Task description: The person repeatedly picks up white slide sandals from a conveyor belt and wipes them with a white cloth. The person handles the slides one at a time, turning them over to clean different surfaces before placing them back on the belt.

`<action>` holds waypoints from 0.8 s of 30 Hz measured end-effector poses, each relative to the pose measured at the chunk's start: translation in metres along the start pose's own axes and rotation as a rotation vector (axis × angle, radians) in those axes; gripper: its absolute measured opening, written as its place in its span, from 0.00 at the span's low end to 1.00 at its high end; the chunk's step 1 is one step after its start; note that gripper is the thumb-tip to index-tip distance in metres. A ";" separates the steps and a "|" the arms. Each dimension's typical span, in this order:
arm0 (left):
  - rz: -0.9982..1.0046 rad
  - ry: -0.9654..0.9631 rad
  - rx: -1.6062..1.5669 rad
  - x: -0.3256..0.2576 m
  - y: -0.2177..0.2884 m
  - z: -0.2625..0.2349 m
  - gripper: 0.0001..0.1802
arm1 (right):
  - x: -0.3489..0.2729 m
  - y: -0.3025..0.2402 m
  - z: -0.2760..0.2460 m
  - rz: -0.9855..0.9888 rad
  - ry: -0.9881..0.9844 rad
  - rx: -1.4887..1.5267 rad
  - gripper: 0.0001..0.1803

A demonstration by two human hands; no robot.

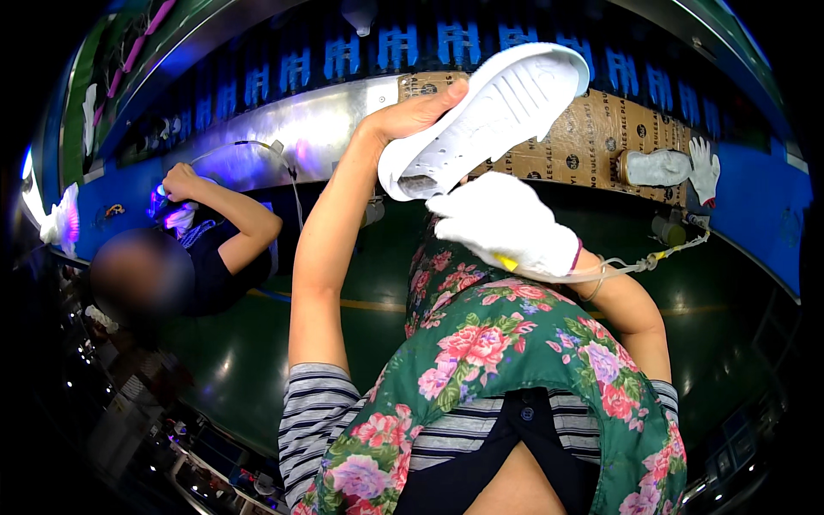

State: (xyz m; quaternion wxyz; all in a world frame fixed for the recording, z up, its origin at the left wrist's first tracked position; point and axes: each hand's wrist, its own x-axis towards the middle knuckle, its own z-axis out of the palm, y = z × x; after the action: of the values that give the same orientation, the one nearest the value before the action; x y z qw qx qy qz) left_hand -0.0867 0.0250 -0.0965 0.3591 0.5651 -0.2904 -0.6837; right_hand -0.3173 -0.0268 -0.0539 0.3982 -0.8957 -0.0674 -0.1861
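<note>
The left hand [412,116] is gripping the white sole [485,116] firmly; the gloved right hand [506,225], closed on a yellow tool [506,262], should be working steadily.

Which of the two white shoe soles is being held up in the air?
The big white sole in the middle, gripped by the bare left hand. The other sole lies on the cardboard.

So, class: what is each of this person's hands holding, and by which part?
The bare left hand grips a white shoe sole by its edge near mid-length. The gloved right hand holds a small yellow-tipped tool; its grip point is hidden.
</note>
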 end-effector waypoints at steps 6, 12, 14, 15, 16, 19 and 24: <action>-0.205 -0.051 0.242 -0.005 0.026 0.011 0.58 | 0.009 0.004 -0.010 0.112 0.144 0.133 0.12; -0.226 -0.018 0.458 0.005 0.033 0.002 0.58 | 0.009 0.015 -0.023 0.103 0.024 0.107 0.14; -0.222 0.007 0.460 0.009 0.032 -0.002 0.53 | 0.009 0.016 -0.020 -0.017 -0.077 -0.038 0.15; -0.219 0.020 0.461 0.011 0.031 -0.003 0.50 | 0.004 0.014 -0.016 -0.058 -0.196 -0.078 0.16; -0.196 0.041 0.319 0.009 0.030 0.000 0.50 | 0.005 0.007 -0.023 -0.072 -0.143 0.034 0.17; -0.094 -0.070 -0.226 0.005 0.011 0.000 0.49 | 0.001 0.004 -0.032 0.130 0.017 0.347 0.13; 0.185 -0.136 -1.167 0.022 -0.048 0.006 0.42 | 0.008 0.006 -0.051 0.655 0.447 0.521 0.08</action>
State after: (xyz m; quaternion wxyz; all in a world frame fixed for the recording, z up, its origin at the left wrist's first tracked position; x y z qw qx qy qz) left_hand -0.1029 0.0339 -0.1462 0.6490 0.2015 0.0633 -0.7309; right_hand -0.3225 -0.0683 -0.0233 0.6521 -0.6782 0.2613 -0.2157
